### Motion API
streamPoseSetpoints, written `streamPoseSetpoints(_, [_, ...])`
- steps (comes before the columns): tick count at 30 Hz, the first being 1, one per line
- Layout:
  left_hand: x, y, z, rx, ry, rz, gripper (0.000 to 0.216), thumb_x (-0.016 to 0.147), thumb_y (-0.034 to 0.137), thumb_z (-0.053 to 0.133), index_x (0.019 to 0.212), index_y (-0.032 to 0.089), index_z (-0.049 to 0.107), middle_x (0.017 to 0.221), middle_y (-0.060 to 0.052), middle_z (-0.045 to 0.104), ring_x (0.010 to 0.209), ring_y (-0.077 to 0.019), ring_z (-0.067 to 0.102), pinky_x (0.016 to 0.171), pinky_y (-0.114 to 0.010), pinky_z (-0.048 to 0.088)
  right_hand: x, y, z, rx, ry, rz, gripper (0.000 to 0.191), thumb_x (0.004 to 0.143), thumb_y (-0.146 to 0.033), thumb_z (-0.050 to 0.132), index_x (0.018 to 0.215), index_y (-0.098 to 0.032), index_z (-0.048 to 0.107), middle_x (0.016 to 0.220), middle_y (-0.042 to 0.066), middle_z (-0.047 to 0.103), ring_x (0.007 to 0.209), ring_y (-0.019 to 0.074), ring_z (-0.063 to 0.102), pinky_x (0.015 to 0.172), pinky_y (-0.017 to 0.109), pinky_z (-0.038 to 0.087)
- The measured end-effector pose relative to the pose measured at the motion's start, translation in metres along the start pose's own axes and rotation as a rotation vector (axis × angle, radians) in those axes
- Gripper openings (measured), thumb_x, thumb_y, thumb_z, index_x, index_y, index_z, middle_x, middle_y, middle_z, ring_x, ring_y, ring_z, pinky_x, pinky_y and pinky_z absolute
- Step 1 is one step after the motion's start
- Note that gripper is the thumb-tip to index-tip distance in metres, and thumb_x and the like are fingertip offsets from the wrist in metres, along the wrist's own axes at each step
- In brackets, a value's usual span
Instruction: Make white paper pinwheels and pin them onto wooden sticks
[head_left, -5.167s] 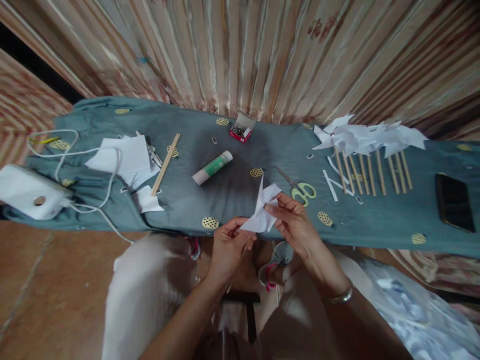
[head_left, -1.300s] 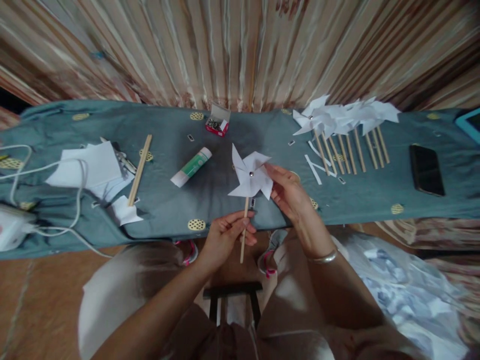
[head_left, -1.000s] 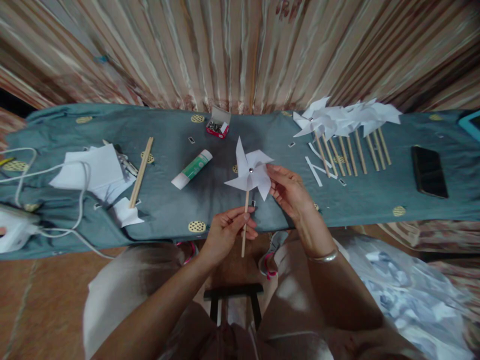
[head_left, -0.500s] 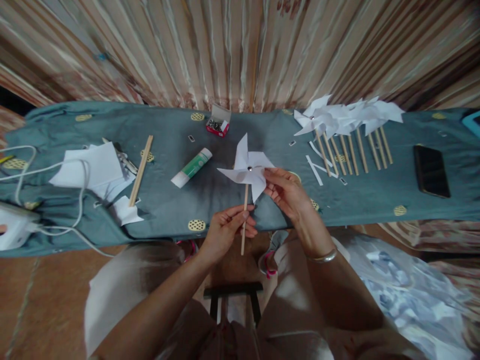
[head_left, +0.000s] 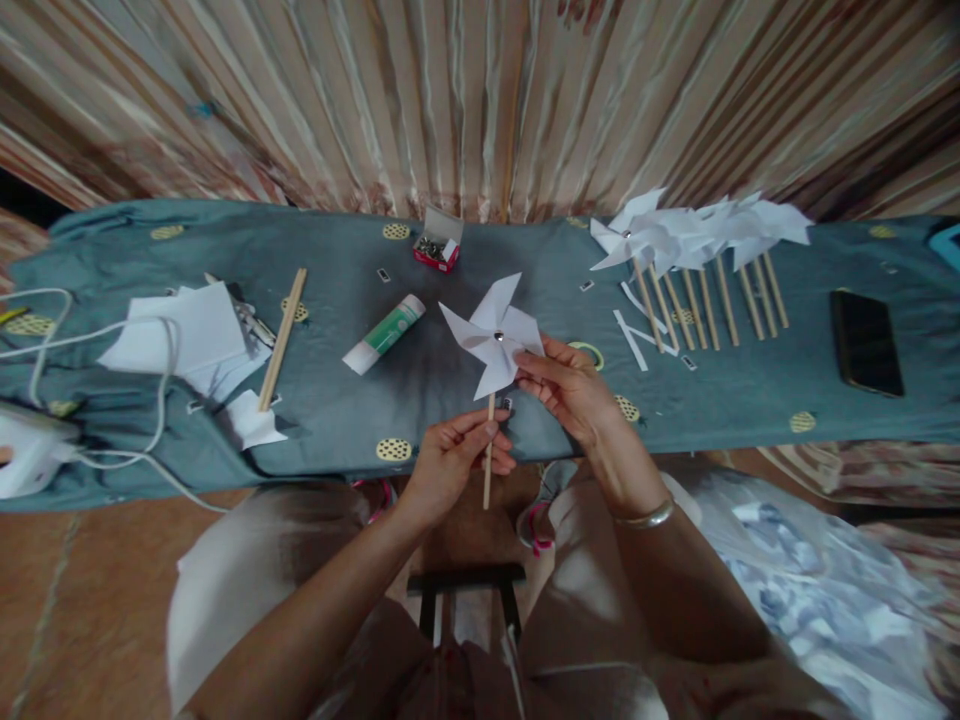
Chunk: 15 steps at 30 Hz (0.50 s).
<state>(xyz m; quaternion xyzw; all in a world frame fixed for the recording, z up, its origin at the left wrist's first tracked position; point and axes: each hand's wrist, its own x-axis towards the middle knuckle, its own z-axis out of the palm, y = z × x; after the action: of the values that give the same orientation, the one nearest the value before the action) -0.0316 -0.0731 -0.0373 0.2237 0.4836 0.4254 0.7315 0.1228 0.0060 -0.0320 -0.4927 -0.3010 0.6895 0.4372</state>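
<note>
A white paper pinwheel with a silver pin at its centre stands upright on a thin wooden stick. My left hand is closed round that stick, just below the table's front edge. My right hand pinches the lower right blade of the pinwheel with its fingertips. Both hands sit over the front edge of the blue-grey cloth-covered table.
A glue stick, a red box of pins, a loose stick, white paper sheets and a white cable lie left. Several finished pinwheels, scissors and a black phone lie right.
Five seconds ago both hands folded loose paper; now it is a pinwheel on a stick. In the last second my right hand has turned the blades round while the stick stayed put.
</note>
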Motion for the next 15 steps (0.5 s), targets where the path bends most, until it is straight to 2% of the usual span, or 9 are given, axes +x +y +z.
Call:
streamPoseSetpoints(6, [0.000, 0.000, 0.000, -0.027, -0.010, -0.006, 0.045, 0.063, 0.044, 0.087, 0.092, 0.012, 0.075, 0.065, 0.000, 0.069, 0.051, -0.0105, 0.064, 0.054, -0.022, 0.054, 0.000, -0.003, -0.003, -0.053, -0.032, 0.014, 0.042, 0.047, -0.038, 0.095, 0.081, -0.023, 0.076, 0.076, -0.003, 0.075, 0.061, 0.0086, 0.064, 0.059, 0.019, 0.053])
streamPoseSetpoints(10, [0.000, 0.001, 0.000, -0.031, -0.011, -0.012, 0.046, 0.063, 0.044, 0.088, 0.093, 0.012, 0.075, 0.065, 0.000, 0.070, 0.052, -0.0110, 0.065, 0.054, -0.022, 0.055, 0.004, -0.006, -0.009, -0.116, 0.018, -0.053, 0.038, 0.055, -0.051, 0.091, 0.075, -0.024, 0.072, 0.072, -0.004, 0.072, 0.065, 0.0095, 0.064, 0.063, 0.020, 0.053])
streamPoseSetpoints(15, [0.000, 0.000, 0.000, -0.017, -0.013, -0.011, 0.046, 0.063, 0.044, 0.087, 0.093, 0.011, 0.074, 0.064, 0.000, 0.070, 0.051, -0.0112, 0.065, 0.054, -0.023, 0.055, 0.012, -0.004, -0.015, -0.087, 0.051, -0.188, 0.043, 0.063, -0.057, 0.085, 0.060, -0.022, 0.061, 0.056, -0.007, 0.054, 0.053, 0.0064, 0.049, 0.052, 0.020, 0.043])
